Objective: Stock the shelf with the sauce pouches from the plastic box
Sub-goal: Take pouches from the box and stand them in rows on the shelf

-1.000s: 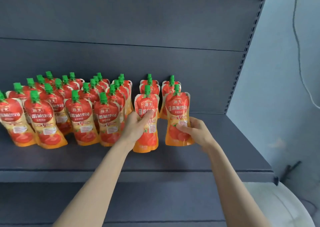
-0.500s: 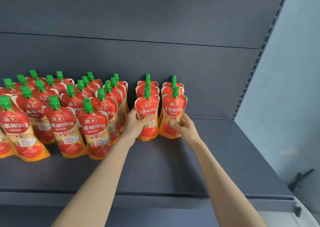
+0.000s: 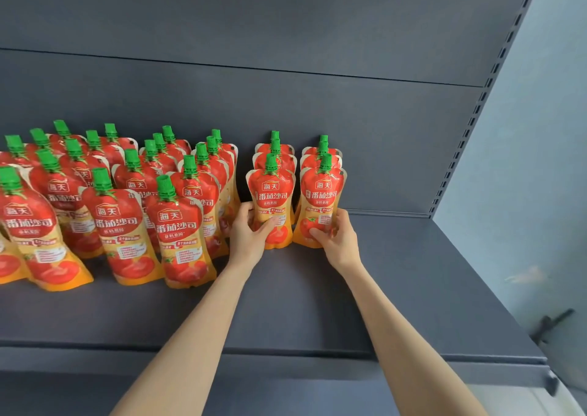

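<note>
In the head view, the left hand (image 3: 249,237) gripped the lower half of the first sauce pouch (image 3: 271,193), thumb across its front and fingers curled behind. The right hand (image 3: 338,241) held the second sauce pouch (image 3: 322,196) likewise. Both stood upright toward the back of the shelf (image 3: 317,304), side by side, with the stocked pouches (image 3: 120,218) toward the shelf's left end.

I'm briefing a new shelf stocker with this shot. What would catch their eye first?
First, the crowd of red tomato sauce pouches with green caps, standing in rows on the left half of the dark grey shelf. Next, the two short rows to their right, where the left hand grips the left front pouch and the right hand grips the right front pouch, both upright.
</note>
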`<control>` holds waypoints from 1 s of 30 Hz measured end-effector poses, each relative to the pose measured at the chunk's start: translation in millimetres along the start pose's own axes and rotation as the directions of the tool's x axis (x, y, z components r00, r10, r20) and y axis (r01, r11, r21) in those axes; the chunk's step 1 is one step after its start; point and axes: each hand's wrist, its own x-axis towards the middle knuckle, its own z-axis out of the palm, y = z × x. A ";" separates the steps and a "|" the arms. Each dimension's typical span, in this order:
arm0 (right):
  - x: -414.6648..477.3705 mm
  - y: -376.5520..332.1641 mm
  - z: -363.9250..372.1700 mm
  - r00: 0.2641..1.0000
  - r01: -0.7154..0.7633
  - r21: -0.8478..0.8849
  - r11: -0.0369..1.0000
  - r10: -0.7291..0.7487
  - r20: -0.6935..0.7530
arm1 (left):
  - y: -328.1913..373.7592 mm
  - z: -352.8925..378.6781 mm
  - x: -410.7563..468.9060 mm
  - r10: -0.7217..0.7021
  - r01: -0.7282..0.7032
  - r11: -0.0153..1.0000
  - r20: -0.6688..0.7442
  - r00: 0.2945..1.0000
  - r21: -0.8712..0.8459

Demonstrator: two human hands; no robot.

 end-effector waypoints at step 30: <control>2.1 2.1 8.7 0.998 -0.023 -0.250 0.968 0.008 -0.063 | -0.1 5.5 -11.3 0.048 -0.022 0.980 -0.130 0.990 0.199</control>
